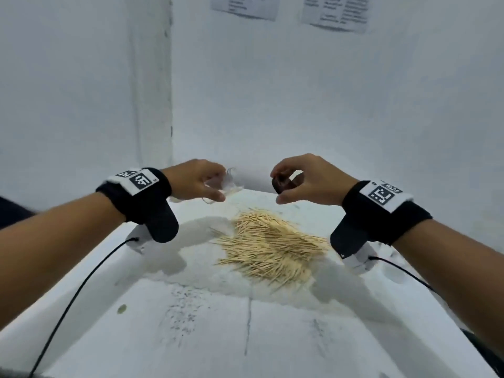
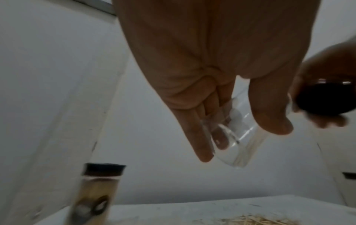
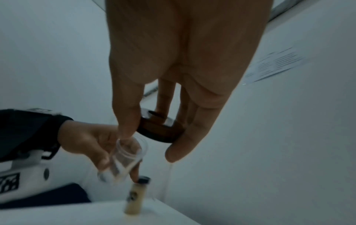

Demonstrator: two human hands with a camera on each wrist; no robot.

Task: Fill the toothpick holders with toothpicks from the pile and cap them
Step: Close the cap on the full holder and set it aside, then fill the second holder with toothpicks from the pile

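Toothpick holder (image 1: 227,184), clear and uncapped, is tilted in the air above the desk (image 1: 191,323), pinched by the left hand (image 1: 196,181). The right hand (image 1: 308,181) pinches its dark cap (image 1: 283,184), apart from the holder. Toothpick pile (image 1: 270,244) lies on the desk below. A filled, capped holder (image 2: 96,194) stands nearby.

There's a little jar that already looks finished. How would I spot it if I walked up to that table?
Start at the toothpick pile on the white table, then look to the far left corner by the wall. A filled holder stands there upright, packed with toothpicks under a dark cap. The clear holder in the left hand is uncapped and holds only a few.
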